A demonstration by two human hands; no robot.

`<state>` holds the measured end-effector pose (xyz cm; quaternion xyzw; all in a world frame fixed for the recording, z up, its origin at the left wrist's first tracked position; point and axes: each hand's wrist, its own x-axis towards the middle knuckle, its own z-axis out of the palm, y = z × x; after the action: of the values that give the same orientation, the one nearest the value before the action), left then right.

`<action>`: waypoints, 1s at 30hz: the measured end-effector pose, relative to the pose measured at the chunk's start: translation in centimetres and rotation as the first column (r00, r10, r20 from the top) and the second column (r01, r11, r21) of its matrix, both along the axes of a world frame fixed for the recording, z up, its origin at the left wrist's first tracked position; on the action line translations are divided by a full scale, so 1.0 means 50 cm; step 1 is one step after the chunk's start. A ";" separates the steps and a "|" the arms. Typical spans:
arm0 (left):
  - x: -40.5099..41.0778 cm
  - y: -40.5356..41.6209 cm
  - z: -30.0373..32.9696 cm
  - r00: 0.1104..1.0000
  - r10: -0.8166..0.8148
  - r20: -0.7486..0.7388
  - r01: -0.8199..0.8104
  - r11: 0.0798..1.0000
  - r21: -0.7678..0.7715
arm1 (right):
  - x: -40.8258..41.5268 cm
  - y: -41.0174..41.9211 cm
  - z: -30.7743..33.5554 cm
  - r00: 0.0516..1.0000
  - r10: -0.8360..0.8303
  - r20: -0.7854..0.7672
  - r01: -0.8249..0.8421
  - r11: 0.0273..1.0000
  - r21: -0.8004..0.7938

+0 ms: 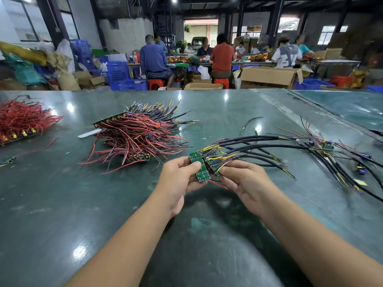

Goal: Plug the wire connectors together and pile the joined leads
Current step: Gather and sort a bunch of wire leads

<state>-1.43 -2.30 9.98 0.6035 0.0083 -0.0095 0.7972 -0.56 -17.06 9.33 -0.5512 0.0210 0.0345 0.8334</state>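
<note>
My left hand (178,179) pinches a small green circuit board (198,167) by its left edge, held above the table. My right hand (244,181) grips a second green board (212,164) right beside it, with black-sleeved leads (255,148) and yellow and purple wires fanning off to the right. A thin red wire (217,184) hangs below the boards between my hands. A pile of boards with red and black leads (136,135) lies on the table behind my left hand. Loose black leads with small boards (331,154) are spread at the right.
The dark green table (103,204) stretches wide. Another heap of red wires (22,121) sits at the far left, and a single loose lead (12,159) lies near the left edge. Beyond the table, several people sit at benches among cardboard boxes (267,76) and blue crates (122,76).
</note>
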 end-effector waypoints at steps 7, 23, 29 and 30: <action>0.002 0.004 -0.006 0.994 0.097 0.045 -0.100 0.993 0.059 | 0.002 -0.006 -0.003 0.999 0.032 -0.017 -0.032 0.999 -0.034; 0.005 0.010 0.002 0.982 0.178 0.066 -0.173 0.983 -0.066 | 0.008 0.007 -0.028 0.917 -0.186 0.353 0.335 0.840 -0.427; 0.014 0.016 -0.002 0.953 0.262 0.155 -0.256 0.965 -0.062 | 0.008 0.008 -0.025 0.944 -0.197 0.265 0.289 0.882 -0.372; 0.016 0.018 -0.002 0.949 0.274 0.157 -0.269 0.962 -0.052 | 0.006 0.009 -0.022 0.952 -0.191 0.238 0.265 0.905 -0.332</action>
<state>-0.65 -1.40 9.86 0.5833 0.0260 0.1492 0.7980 -0.25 -16.61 8.22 -0.6888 0.0078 -0.1236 0.7143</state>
